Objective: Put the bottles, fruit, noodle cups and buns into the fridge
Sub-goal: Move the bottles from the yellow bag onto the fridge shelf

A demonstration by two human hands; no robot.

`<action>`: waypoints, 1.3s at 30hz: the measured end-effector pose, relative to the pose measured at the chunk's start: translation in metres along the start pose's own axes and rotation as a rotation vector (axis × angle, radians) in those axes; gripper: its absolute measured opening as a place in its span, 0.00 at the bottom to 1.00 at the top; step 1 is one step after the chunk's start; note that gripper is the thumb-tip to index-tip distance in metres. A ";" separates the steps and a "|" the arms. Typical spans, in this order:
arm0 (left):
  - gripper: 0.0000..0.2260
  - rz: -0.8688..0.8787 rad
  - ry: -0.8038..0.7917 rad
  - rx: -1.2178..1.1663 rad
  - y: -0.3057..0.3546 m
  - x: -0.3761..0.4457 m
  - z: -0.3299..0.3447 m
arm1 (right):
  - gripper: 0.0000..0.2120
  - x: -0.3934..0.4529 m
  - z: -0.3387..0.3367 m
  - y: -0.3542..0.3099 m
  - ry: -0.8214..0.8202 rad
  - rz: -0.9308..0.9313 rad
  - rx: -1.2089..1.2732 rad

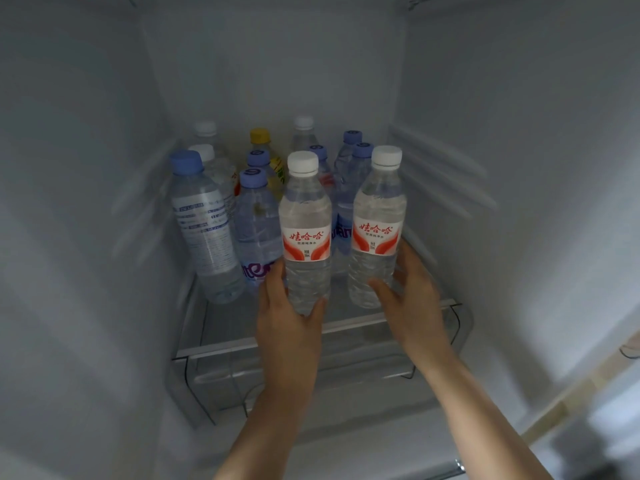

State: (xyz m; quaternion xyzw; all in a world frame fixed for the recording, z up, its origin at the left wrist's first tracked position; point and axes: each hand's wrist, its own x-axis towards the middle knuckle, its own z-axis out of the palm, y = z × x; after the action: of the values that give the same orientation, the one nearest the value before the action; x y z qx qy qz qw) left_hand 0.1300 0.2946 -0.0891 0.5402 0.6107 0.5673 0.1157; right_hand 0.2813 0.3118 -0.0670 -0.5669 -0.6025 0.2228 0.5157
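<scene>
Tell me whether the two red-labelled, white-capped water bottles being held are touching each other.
Apart. The head view shows a gap between the left red-labelled clear bottle and the right one, with blue-capped bottles visible through it.

Below me a clear plastic drawer [194, 386] sits empty-looking under the glass shelf. At my lower right a pale wooden strip [568, 396] runs diagonally past the cabinet's edge, with a blurred chrome fitting [459, 466] near the bottom edge.

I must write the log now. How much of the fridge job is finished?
Done: about ten bottles stand on the fridge shelf. In hand: left hand and right hand each grip a red-labelled water bottle. No fruit, noodle cups or buns are visible inside.
</scene>
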 end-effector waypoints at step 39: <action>0.29 0.019 -0.093 0.369 0.016 0.025 0.046 | 0.32 0.037 0.032 0.019 -0.022 0.044 -0.010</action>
State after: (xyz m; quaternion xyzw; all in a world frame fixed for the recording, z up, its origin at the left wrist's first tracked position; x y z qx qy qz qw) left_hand 0.1635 0.3367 -0.0794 0.5836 0.6933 0.4211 0.0374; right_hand 0.2678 0.3603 -0.0814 -0.5803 -0.5967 0.2374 0.5009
